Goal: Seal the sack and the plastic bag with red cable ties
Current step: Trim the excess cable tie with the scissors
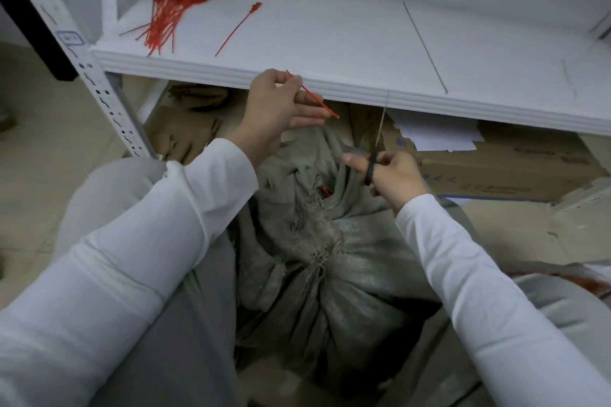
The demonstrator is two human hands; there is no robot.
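Note:
A grey woven sack (330,258) stands between my knees, its mouth gathered into a bunch. A bit of red tie (324,190) shows at the gathered neck. Above the sack, my left hand (277,109) pinches a loose red strip of cable tie (314,99) that slants down to the right. My right hand (393,175) grips the black handles of a pair of scissors (377,142), blades pointing up toward the shelf edge. A bundle of red cable ties (168,15) and a single red tie (238,28) lie on the white shelf (330,43).
The shelf edge runs just above both hands. A white perforated upright (99,82) stands at the left. Cardboard boxes (512,165) and white papers (436,135) lie under the shelf at the right. Something red (588,281) shows at the right edge.

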